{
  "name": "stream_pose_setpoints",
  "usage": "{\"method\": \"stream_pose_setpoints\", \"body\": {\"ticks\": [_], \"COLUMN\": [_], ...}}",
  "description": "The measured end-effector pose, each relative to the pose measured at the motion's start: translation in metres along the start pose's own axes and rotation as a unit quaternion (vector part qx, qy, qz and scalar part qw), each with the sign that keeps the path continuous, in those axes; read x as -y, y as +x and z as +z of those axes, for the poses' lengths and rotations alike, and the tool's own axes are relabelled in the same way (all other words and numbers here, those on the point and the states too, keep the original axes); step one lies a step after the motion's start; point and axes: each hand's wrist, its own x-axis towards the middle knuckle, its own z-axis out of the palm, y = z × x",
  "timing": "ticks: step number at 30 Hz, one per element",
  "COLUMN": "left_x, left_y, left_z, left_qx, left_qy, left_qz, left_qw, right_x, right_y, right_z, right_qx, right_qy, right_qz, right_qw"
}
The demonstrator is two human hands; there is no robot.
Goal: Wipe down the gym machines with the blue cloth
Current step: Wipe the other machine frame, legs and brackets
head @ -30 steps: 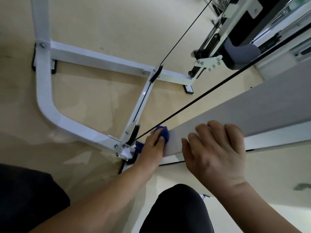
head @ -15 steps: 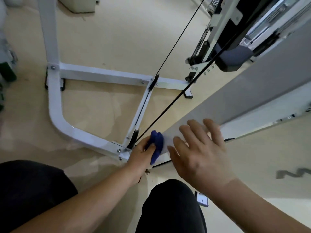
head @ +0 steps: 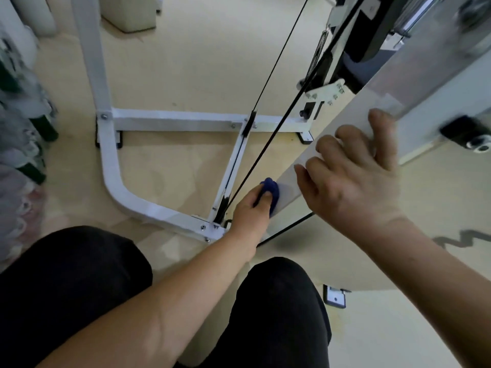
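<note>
My left hand [head: 251,213] grips a bunched blue cloth [head: 270,191] and presses it against the lower end of a slanted white panel [head: 345,120] of the gym machine. My right hand [head: 353,176] rests on that panel higher up, fingers curled over its face. The machine's white base frame [head: 170,123] lies on the floor beyond, with black cables [head: 271,136] running diagonally up from its joint near my left hand.
My dark-clad knees fill the bottom of the view. A black padded part and springs [head: 356,62] of the machine stand at the upper right. Blurred items [head: 18,134] crowd the left edge. A beige block [head: 127,14] sits on the floor behind the frame.
My head has lifted, so more of the floor and frame show. My right hand has slid higher up the panel. My left hand keeps the cloth at the panel's lower end.
</note>
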Motion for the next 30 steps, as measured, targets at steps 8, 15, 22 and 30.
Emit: {"method": "stream_pose_setpoints", "body": {"ticks": [8, 15, 22, 30], "left_x": [-0.001, -0.035, -0.024, -0.139], "left_y": [-0.018, -0.009, -0.018, -0.072], "left_z": [-0.008, -0.004, -0.004, 0.033], "left_qx": [0.008, 0.087, 0.023, 0.07], "left_qy": [0.04, 0.002, 0.06, 0.058], "left_qz": [-0.003, 0.088, 0.021, 0.109], "left_qw": [0.999, 0.992, 0.998, 0.99], "right_x": [0.002, 0.004, -0.026, -0.092], "right_y": [-0.001, -0.002, 0.015, 0.068], "right_z": [0.002, 0.0, -0.042, -0.114], "right_qx": [0.001, 0.008, -0.055, 0.0], "right_qy": [0.016, 0.033, 0.043, 0.122], "right_qz": [0.002, 0.001, 0.025, 0.017], "right_qw": [1.0, 0.999, 0.997, 0.992]}}
